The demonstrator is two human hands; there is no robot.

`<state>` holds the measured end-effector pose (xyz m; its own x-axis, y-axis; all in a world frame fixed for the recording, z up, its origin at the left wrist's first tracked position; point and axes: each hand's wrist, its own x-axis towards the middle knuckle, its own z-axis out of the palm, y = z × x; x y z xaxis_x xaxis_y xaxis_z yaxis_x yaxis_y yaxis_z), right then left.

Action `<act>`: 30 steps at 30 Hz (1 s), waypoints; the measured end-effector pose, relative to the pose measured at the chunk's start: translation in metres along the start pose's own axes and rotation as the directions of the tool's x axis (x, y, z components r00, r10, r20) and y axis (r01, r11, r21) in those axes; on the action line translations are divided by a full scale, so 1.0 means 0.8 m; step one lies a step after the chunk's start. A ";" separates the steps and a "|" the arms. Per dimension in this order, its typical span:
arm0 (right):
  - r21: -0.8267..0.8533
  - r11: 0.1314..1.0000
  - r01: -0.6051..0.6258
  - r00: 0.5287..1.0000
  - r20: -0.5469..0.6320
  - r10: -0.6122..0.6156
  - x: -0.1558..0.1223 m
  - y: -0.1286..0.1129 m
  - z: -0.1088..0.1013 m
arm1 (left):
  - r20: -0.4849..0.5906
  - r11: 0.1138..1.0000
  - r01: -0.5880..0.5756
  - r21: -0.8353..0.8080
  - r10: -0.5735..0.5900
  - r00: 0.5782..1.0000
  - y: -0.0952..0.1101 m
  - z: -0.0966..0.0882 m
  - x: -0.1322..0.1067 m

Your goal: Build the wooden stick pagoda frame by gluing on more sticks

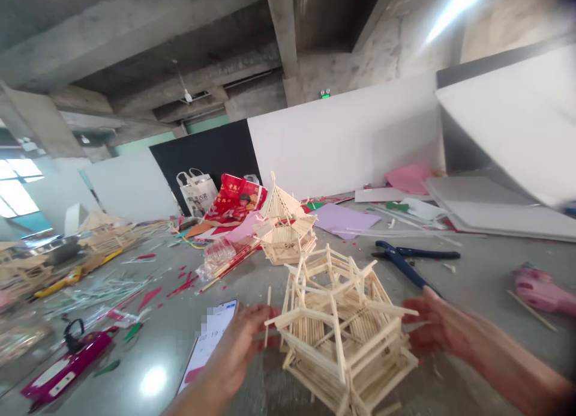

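Observation:
A wooden stick frame model (344,329), an open lattice of thin pale sticks, stands on the grey table in front of me. My left hand (245,344) is at its left side, fingers pinched on a loose thin stick (268,317) held upright. My right hand (434,326) grips the model's right side, fingers curled against the sticks. A finished stick pavilion model (285,227) stands behind it.
A phone (207,342) lies by my left hand. Blue-handled pliers (411,261) lie to the right, a pink glue gun (542,290) further right. Paper scraps, bags, stick bundles and white boards (495,206) crowd the back; a pink tool (67,362) lies at front left.

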<state>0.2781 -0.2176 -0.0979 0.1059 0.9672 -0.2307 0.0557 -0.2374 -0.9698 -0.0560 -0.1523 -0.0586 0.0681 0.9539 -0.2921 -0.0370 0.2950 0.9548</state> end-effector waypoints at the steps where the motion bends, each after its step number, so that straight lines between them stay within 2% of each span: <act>1: -0.019 1.000 0.021 0.997 -0.067 -0.023 0.002 -0.006 -0.009 | -0.047 0.998 -0.037 0.055 0.040 0.998 0.011 -0.008 0.002; 3: -0.115 0.990 0.085 0.977 -0.184 -0.105 0.006 -0.025 -0.024 | -0.110 0.983 -0.132 0.126 0.146 0.983 0.044 -0.021 0.006; 5: -0.178 0.972 0.152 0.954 -0.232 -0.192 0.009 -0.054 -0.030 | -0.054 0.969 -0.192 0.155 0.202 0.978 0.086 -0.022 0.004; 6: -0.213 0.961 0.178 0.944 -0.240 -0.228 0.011 -0.069 -0.030 | 0.010 0.964 -0.200 0.173 0.202 0.979 0.108 -0.016 0.000; 8: -0.274 0.928 0.251 0.930 -0.197 -0.310 0.019 -0.098 -0.027 | 0.165 0.945 -0.245 0.219 0.211 0.963 0.145 0.005 -0.010; 11: -0.381 0.836 0.394 0.891 -0.065 -0.450 0.037 -0.129 -0.017 | 0.367 0.919 -0.214 0.331 0.084 0.927 0.175 0.050 -0.023; 13: -0.424 0.774 0.470 0.862 0.031 -0.507 0.047 -0.147 -0.009 | 0.445 0.886 -0.214 0.412 0.009 0.895 0.178 0.076 -0.024; 15: -0.413 0.729 0.546 0.823 0.100 -0.559 0.050 -0.168 0.003 | 0.475 0.846 -0.225 0.484 -0.038 0.879 0.175 0.094 -0.018; 20: -0.315 0.673 0.669 0.740 0.194 -0.645 0.040 -0.210 0.029 | 0.464 0.779 -0.173 0.603 -0.166 0.870 0.169 0.108 0.004; 23: -0.292 0.668 0.684 0.728 0.217 -0.651 0.041 -0.211 0.033 | 0.447 0.763 -0.130 0.633 -0.223 0.866 0.170 0.111 0.008; 26: -0.294 0.676 0.676 0.736 0.235 -0.635 0.049 -0.202 0.030 | 0.438 0.743 -0.120 0.659 -0.248 0.864 0.170 0.115 0.005; 30: -0.355 0.663 0.658 0.747 0.202 -0.633 0.054 -0.198 0.024 | 0.418 0.724 -0.108 0.682 -0.264 0.869 0.171 0.121 0.000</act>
<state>0.2546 -0.1363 0.0443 -0.1568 0.8912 0.4257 0.4595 0.4474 -0.7673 0.0355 -0.1171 0.0775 0.4857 0.7284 -0.4832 0.6455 0.0739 0.7602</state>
